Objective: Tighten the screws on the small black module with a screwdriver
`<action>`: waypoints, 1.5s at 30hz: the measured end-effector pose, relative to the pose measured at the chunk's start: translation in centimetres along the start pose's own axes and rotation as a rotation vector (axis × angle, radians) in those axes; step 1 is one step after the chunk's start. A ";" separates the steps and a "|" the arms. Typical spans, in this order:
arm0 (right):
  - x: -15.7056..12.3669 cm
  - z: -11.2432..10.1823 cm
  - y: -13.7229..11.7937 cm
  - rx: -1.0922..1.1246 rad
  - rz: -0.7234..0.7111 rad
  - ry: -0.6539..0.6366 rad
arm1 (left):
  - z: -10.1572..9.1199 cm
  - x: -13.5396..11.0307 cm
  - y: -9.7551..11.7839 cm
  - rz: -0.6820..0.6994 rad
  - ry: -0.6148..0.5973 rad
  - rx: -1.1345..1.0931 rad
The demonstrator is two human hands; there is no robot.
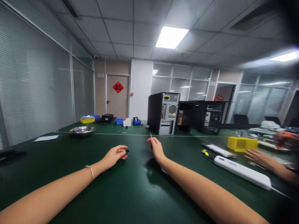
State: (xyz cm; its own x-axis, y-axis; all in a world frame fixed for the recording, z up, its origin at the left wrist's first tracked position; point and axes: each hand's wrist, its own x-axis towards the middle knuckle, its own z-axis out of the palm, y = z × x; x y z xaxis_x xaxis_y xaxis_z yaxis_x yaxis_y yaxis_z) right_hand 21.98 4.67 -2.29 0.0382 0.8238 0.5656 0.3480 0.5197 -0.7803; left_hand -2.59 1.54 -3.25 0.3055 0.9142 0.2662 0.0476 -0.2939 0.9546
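Observation:
My left hand (117, 153), with a beaded bracelet at the wrist, is closed on a small black piece (127, 151) that sticks out between thumb and fingers. Its exact kind does not show. To the right, my right hand (156, 147) pinches a thin, pale, stick-like piece (151, 135) pointing upward; its lower part is hidden in the fingers. Both hands are just above or resting on the green tabletop (112, 193), apart from each other.
Computer towers (167, 115) stand ahead on the right. A metal bowl (83, 131) and white paper (46, 138) lie left. Blue bins (120, 121) sit at the back. Right are a power strip (241, 172), a yellow bin (242, 144) and another person's hand (261, 158).

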 end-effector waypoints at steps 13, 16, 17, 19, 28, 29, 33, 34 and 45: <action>-4.1 1.3 -3.5 -0.333 -0.443 -0.487 | -0.2 -0.5 0.8 -0.014 0.045 -0.024; -4.1 1.1 -3.4 -0.401 -0.461 -0.518 | -0.2 -0.4 0.5 0.016 0.007 0.013; -4.1 1.1 -3.4 -0.426 -0.451 -0.515 | -0.2 -0.4 0.5 0.022 -0.003 0.017; -4.2 1.0 -3.4 -0.458 -0.431 -0.501 | -0.1 -0.5 0.6 0.018 -0.017 0.030; -4.1 1.1 -3.1 -0.418 -0.425 -0.500 | -0.2 -0.8 1.3 -0.063 -0.037 -0.046; -4.0 1.1 -3.1 -0.417 -0.426 -0.502 | -0.3 -0.8 1.3 -0.074 -0.053 -0.061; -4.1 1.1 -3.0 -0.405 -0.441 -0.516 | -0.5 -0.8 1.1 -0.116 -0.095 -0.088; -4.1 1.1 -3.0 -0.403 -0.445 -0.521 | -0.5 -0.7 1.1 -0.120 -0.102 -0.084; -4.0 1.6 -3.2 -0.471 -0.325 -0.537 | -0.2 -0.4 0.9 -0.073 -0.083 0.075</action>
State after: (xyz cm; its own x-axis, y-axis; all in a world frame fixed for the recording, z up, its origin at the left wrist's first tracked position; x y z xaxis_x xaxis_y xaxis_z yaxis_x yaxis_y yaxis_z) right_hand 19.23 0.06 -2.50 -0.5499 0.7061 0.4462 0.6295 0.7014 -0.3342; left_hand -2.87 0.94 -2.49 0.3759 0.9086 0.1819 0.1427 -0.2507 0.9575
